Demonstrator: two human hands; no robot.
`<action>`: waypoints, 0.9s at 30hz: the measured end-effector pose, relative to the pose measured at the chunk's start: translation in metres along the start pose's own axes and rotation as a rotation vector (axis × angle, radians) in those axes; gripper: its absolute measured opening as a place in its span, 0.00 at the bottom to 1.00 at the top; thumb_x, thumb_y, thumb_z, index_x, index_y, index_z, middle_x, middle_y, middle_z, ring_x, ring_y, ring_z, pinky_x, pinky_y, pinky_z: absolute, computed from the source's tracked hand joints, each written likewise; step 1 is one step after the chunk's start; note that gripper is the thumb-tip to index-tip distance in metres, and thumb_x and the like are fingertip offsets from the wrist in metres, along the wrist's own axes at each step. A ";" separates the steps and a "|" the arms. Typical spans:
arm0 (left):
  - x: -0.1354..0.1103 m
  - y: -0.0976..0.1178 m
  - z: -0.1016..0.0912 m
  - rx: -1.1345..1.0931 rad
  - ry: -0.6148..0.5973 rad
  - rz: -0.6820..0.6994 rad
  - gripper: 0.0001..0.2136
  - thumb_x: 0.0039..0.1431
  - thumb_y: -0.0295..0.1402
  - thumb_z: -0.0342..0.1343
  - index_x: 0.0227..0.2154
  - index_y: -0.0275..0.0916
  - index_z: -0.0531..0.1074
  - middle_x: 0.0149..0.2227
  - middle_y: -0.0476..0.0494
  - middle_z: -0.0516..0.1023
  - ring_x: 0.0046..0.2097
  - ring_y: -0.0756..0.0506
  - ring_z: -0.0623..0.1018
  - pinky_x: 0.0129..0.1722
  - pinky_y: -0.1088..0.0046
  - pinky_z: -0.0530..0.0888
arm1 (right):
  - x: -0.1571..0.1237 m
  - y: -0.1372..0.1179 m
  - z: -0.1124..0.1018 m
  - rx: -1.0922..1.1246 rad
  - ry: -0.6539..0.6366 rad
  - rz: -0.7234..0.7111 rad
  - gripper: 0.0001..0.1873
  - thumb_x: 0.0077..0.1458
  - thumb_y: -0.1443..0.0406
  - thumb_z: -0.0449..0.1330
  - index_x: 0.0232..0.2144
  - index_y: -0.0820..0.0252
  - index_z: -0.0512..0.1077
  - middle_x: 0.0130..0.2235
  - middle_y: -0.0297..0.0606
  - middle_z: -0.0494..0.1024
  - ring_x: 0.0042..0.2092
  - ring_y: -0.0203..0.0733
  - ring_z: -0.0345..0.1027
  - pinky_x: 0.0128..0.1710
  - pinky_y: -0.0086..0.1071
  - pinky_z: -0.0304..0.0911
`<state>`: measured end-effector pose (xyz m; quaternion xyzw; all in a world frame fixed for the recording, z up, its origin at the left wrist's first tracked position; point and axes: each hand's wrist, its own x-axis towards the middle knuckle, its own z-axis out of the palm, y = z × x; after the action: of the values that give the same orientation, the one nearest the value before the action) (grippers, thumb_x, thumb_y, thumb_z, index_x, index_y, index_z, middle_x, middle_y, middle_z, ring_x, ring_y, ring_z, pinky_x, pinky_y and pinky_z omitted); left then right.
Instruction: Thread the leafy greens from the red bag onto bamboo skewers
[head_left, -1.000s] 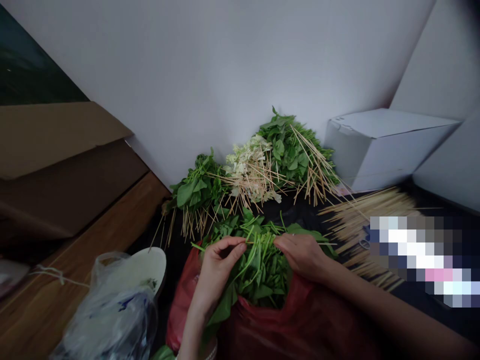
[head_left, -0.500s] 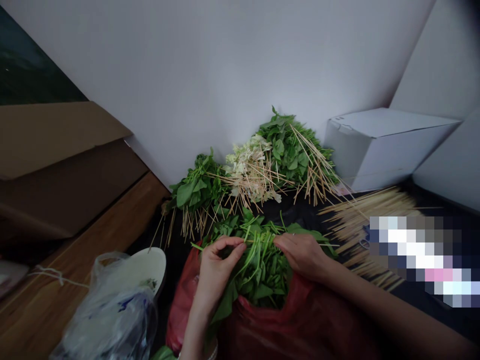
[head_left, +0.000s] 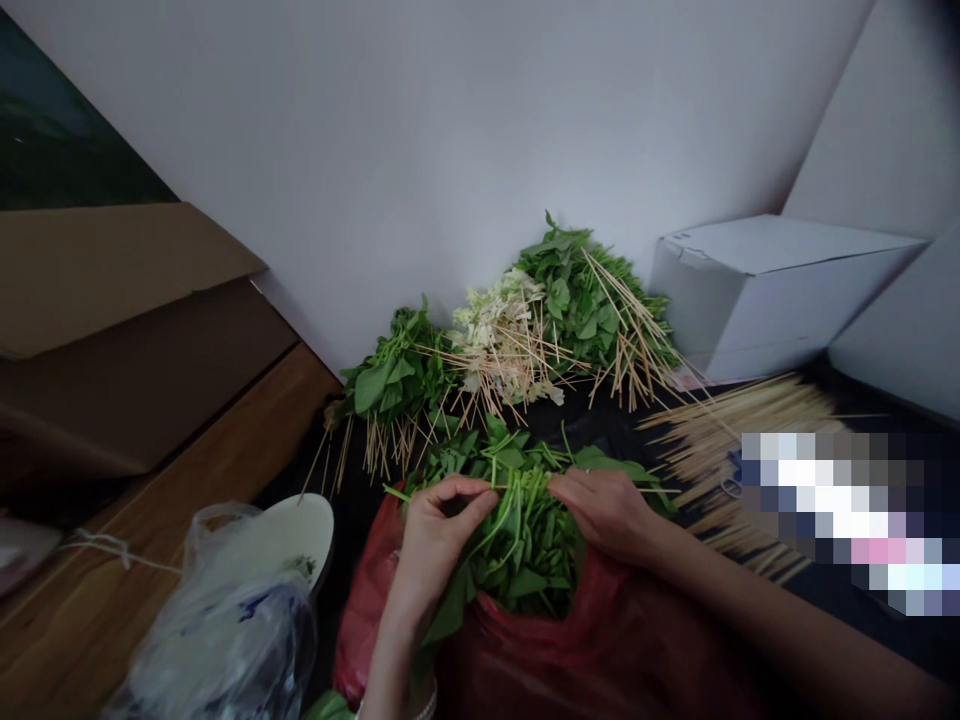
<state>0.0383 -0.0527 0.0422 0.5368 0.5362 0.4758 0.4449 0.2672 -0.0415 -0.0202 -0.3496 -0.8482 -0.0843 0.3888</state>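
My left hand (head_left: 439, 525) is closed in a pinch, thumb and forefinger meeting on a green vegetable stem (head_left: 498, 472). Across from it, my right hand (head_left: 607, 508) is closed around a thin bamboo skewer (head_left: 670, 490), whose end pokes out to the right behind the knuckles. Several stems hang over the line between the two hands, and the fingers hide most of the skewer. Just below both hands, leafy greens (head_left: 529, 580) fill the open mouth of a red plastic bag (head_left: 525, 655).
Against the wall lie skewered greens (head_left: 397, 375), pale skewered leaves (head_left: 495, 310) and a larger green heap (head_left: 577, 290). Loose skewers (head_left: 757, 430) spread on the right before a white box (head_left: 802, 300). A white bowl (head_left: 311, 520), clear plastic bag (head_left: 217, 640) and cardboard box (head_left: 135, 370) stand left.
My left fingers have shifted very slightly right and down along the stem. My right hand keeps its place, and the heaps are unchanged.
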 end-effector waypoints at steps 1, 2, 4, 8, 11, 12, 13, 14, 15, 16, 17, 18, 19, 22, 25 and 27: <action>0.000 0.001 0.000 -0.016 -0.007 -0.017 0.05 0.45 0.33 0.69 0.26 0.38 0.82 0.29 0.45 0.80 0.31 0.49 0.75 0.32 0.75 0.72 | 0.000 0.000 0.000 0.001 -0.002 -0.006 0.14 0.62 0.73 0.47 0.36 0.61 0.73 0.24 0.34 0.72 0.25 0.37 0.64 0.26 0.32 0.52; -0.001 0.001 0.001 -0.031 -0.015 -0.031 0.05 0.45 0.33 0.70 0.26 0.38 0.82 0.29 0.45 0.80 0.31 0.49 0.75 0.31 0.76 0.72 | -0.001 0.000 0.000 0.001 -0.004 -0.013 0.14 0.62 0.73 0.47 0.35 0.61 0.73 0.24 0.34 0.72 0.25 0.37 0.63 0.25 0.32 0.52; -0.002 0.003 0.001 -0.050 -0.021 -0.050 0.06 0.44 0.33 0.70 0.25 0.38 0.82 0.29 0.45 0.80 0.31 0.49 0.75 0.31 0.76 0.71 | -0.001 0.000 0.001 0.000 -0.004 -0.027 0.14 0.62 0.74 0.47 0.36 0.61 0.73 0.24 0.34 0.71 0.24 0.37 0.63 0.25 0.32 0.52; -0.002 0.006 0.000 -0.023 -0.029 -0.062 0.06 0.42 0.32 0.71 0.24 0.37 0.82 0.27 0.45 0.79 0.30 0.49 0.74 0.30 0.77 0.71 | -0.002 0.002 0.002 -0.003 -0.009 -0.044 0.14 0.61 0.74 0.48 0.38 0.62 0.73 0.25 0.34 0.73 0.24 0.36 0.62 0.25 0.32 0.51; -0.002 0.007 0.000 -0.007 -0.041 -0.062 0.06 0.43 0.32 0.70 0.24 0.37 0.82 0.26 0.46 0.78 0.29 0.50 0.74 0.30 0.77 0.71 | -0.002 0.002 0.003 -0.007 -0.014 -0.053 0.14 0.61 0.74 0.48 0.38 0.62 0.74 0.26 0.35 0.73 0.24 0.36 0.62 0.24 0.32 0.52; -0.002 0.006 0.001 -0.006 -0.042 -0.059 0.06 0.43 0.32 0.70 0.24 0.37 0.82 0.27 0.46 0.78 0.29 0.50 0.74 0.30 0.76 0.71 | -0.003 0.003 0.003 -0.010 -0.015 -0.054 0.14 0.61 0.73 0.48 0.38 0.62 0.74 0.26 0.35 0.73 0.24 0.36 0.62 0.24 0.32 0.51; -0.002 0.006 0.001 -0.006 -0.044 -0.055 0.06 0.43 0.32 0.70 0.24 0.37 0.82 0.27 0.45 0.78 0.29 0.50 0.74 0.30 0.76 0.71 | -0.003 0.002 0.004 -0.013 -0.015 -0.054 0.14 0.61 0.73 0.48 0.38 0.62 0.74 0.25 0.34 0.73 0.24 0.36 0.62 0.24 0.32 0.51; -0.002 0.005 0.001 -0.007 -0.046 -0.052 0.06 0.43 0.33 0.70 0.24 0.36 0.82 0.27 0.45 0.78 0.29 0.50 0.74 0.29 0.76 0.71 | -0.003 0.002 0.004 -0.016 -0.012 -0.056 0.14 0.61 0.73 0.48 0.38 0.61 0.74 0.25 0.34 0.73 0.24 0.36 0.61 0.24 0.32 0.51; -0.002 0.004 0.002 -0.009 -0.050 -0.052 0.06 0.43 0.33 0.71 0.24 0.36 0.82 0.27 0.45 0.79 0.28 0.50 0.74 0.29 0.76 0.71 | -0.003 0.002 0.004 -0.018 -0.008 -0.057 0.14 0.61 0.73 0.48 0.38 0.61 0.74 0.25 0.34 0.73 0.24 0.36 0.61 0.24 0.32 0.51; -0.001 0.003 0.002 -0.010 -0.059 -0.055 0.07 0.43 0.33 0.71 0.24 0.36 0.82 0.27 0.45 0.79 0.28 0.50 0.74 0.28 0.76 0.71 | -0.004 0.001 0.005 -0.020 -0.001 -0.058 0.14 0.62 0.73 0.48 0.38 0.61 0.73 0.25 0.34 0.73 0.24 0.36 0.61 0.24 0.32 0.51; -0.001 0.002 0.003 -0.010 -0.068 -0.057 0.07 0.43 0.34 0.71 0.24 0.36 0.82 0.26 0.45 0.79 0.28 0.50 0.74 0.28 0.76 0.71 | -0.004 0.001 0.005 -0.020 0.007 -0.058 0.14 0.62 0.73 0.48 0.38 0.61 0.73 0.25 0.33 0.73 0.24 0.36 0.61 0.24 0.32 0.51; -0.001 0.000 0.003 -0.010 -0.077 -0.057 0.07 0.44 0.34 0.70 0.24 0.36 0.81 0.26 0.46 0.78 0.28 0.50 0.74 0.28 0.76 0.71 | -0.004 0.001 0.005 -0.020 0.012 -0.056 0.14 0.62 0.73 0.48 0.38 0.61 0.73 0.25 0.33 0.72 0.24 0.36 0.62 0.24 0.32 0.51; -0.001 -0.001 0.004 -0.009 -0.080 -0.055 0.07 0.44 0.34 0.70 0.24 0.36 0.81 0.26 0.46 0.78 0.27 0.50 0.74 0.28 0.76 0.70 | -0.003 0.001 0.005 -0.019 0.016 -0.056 0.13 0.62 0.73 0.48 0.38 0.61 0.73 0.24 0.33 0.72 0.24 0.36 0.62 0.24 0.32 0.51; 0.001 -0.005 0.005 0.009 -0.069 -0.023 0.06 0.47 0.35 0.69 0.25 0.37 0.81 0.27 0.46 0.79 0.28 0.50 0.75 0.30 0.75 0.72 | -0.002 0.001 0.004 -0.015 0.013 -0.053 0.14 0.62 0.73 0.48 0.37 0.61 0.73 0.25 0.34 0.73 0.24 0.36 0.63 0.25 0.32 0.51; 0.001 -0.005 0.006 0.089 -0.102 0.101 0.18 0.46 0.36 0.69 0.43 0.40 0.81 0.39 0.41 0.81 0.37 0.45 0.78 0.40 0.69 0.74 | 0.000 0.002 0.003 0.000 0.017 -0.036 0.14 0.62 0.73 0.47 0.37 0.61 0.73 0.24 0.33 0.72 0.24 0.36 0.64 0.25 0.31 0.52; 0.001 -0.004 0.007 0.206 -0.170 0.215 0.30 0.41 0.35 0.72 0.52 0.43 0.77 0.50 0.37 0.78 0.48 0.39 0.77 0.51 0.62 0.71 | 0.000 0.002 0.003 0.010 0.029 -0.026 0.14 0.63 0.73 0.47 0.36 0.60 0.73 0.24 0.33 0.72 0.25 0.36 0.64 0.26 0.31 0.53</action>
<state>0.0442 -0.0518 0.0373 0.6719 0.4823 0.4161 0.3778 0.2671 -0.0389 -0.0226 -0.3354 -0.8473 -0.0904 0.4016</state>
